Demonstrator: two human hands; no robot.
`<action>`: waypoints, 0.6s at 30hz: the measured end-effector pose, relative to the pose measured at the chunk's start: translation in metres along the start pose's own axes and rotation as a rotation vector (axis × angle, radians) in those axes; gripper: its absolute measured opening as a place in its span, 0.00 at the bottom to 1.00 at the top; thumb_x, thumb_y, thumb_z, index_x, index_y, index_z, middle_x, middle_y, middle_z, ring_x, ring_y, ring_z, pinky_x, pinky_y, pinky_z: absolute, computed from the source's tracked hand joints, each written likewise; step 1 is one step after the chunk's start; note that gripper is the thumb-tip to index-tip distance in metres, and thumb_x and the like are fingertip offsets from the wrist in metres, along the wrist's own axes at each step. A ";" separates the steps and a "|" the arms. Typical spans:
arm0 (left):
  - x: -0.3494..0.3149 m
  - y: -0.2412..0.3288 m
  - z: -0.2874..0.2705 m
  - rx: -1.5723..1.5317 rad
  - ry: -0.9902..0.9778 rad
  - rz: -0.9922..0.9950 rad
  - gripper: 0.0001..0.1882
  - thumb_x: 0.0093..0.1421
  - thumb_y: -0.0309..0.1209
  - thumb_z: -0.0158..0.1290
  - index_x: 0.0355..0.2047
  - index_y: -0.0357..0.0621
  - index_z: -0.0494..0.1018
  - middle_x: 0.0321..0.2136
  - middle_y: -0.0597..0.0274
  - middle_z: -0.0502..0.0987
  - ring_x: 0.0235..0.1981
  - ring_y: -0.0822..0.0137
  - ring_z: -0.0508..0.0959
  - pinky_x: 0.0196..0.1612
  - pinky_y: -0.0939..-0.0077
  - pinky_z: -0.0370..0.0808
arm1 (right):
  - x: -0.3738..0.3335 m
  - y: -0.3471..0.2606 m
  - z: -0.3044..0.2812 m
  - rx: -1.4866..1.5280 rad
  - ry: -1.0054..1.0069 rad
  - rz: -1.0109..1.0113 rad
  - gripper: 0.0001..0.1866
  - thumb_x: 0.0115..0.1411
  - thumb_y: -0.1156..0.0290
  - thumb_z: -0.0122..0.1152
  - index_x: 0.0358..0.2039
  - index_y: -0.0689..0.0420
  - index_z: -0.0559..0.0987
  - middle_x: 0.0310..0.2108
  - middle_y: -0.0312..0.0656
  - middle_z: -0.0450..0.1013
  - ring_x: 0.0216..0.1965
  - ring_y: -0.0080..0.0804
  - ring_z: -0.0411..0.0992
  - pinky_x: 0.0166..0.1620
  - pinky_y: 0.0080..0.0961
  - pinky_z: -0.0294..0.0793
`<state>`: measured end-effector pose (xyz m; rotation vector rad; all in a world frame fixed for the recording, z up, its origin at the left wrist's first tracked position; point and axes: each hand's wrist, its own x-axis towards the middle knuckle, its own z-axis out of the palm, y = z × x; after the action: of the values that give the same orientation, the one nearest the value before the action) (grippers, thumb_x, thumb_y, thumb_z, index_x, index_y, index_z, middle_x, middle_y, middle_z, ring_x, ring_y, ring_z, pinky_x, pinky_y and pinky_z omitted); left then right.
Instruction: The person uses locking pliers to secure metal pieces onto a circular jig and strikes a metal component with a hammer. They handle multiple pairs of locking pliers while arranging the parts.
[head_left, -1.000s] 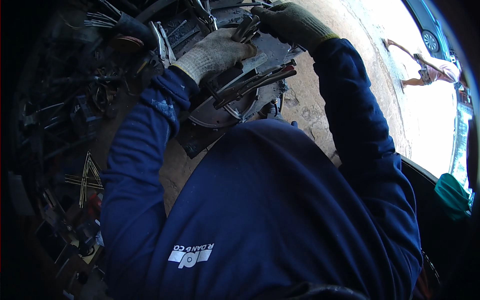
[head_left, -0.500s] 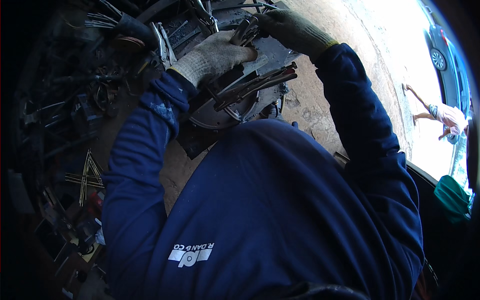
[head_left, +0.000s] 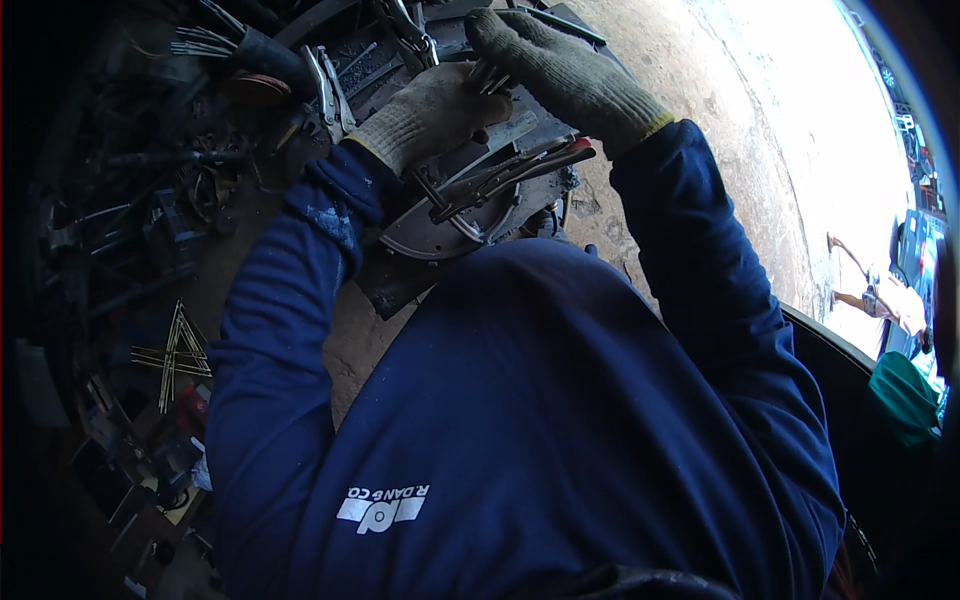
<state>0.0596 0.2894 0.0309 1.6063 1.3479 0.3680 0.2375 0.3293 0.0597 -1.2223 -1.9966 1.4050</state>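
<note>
Both my hands wear knitted grey work gloves with yellow cuffs. My left hand (head_left: 435,112) is closed round a small bundle of short metal pieces (head_left: 489,78), whose ends stick out by the thumb; their exact kind cannot be made out. My right hand (head_left: 562,72) lies over the bundle's upper ends with its fingers stretched out. Below the hands, a long dark tong-like tool (head_left: 510,178) with a red bit rests across a round metal plate (head_left: 425,232). Locking pliers (head_left: 328,92) stand left of my left hand, and another clamp (head_left: 408,35) is beyond it.
A dark cylinder (head_left: 268,62) holding thin rods sits at the upper left among heaped metal parts. Thin brass-coloured rods (head_left: 172,350) lie crossed at the left. A green cloth (head_left: 900,395) hangs at the right. Outside in bright light are a person (head_left: 895,303) and a blue car (head_left: 912,245).
My right hand has come down and left, from gripping near the bundle's far end to lying flat over it. The left hand tilts slightly. The person outside appears lower in view.
</note>
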 end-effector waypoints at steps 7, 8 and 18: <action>0.007 -0.003 0.009 -0.166 0.048 -0.064 0.21 0.63 0.42 0.59 0.50 0.41 0.77 0.37 0.57 0.81 0.31 0.69 0.83 0.39 0.72 0.83 | 0.002 -0.002 0.012 0.040 0.240 0.137 0.29 0.55 0.45 0.68 0.46 0.56 0.86 0.38 0.43 0.84 0.38 0.32 0.83 0.44 0.30 0.81; 0.008 -0.004 0.008 -0.154 0.023 -0.057 0.21 0.63 0.42 0.59 0.50 0.41 0.77 0.37 0.57 0.81 0.31 0.69 0.83 0.39 0.72 0.83 | 0.002 -0.002 0.014 0.065 0.264 0.146 0.28 0.55 0.46 0.68 0.46 0.56 0.86 0.38 0.44 0.84 0.38 0.32 0.83 0.44 0.29 0.81; 0.018 -0.010 0.009 -0.027 -0.074 0.004 0.21 0.68 0.47 0.57 0.54 0.47 0.75 0.37 0.59 0.83 0.30 0.69 0.84 0.40 0.71 0.83 | -0.003 -0.001 0.017 0.242 0.288 0.139 0.28 0.59 0.50 0.68 0.52 0.58 0.83 0.43 0.45 0.82 0.42 0.34 0.81 0.47 0.30 0.80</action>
<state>0.0666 0.2999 0.0128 1.5856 1.2790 0.3247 0.2262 0.3173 0.0545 -1.3829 -1.5287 1.3957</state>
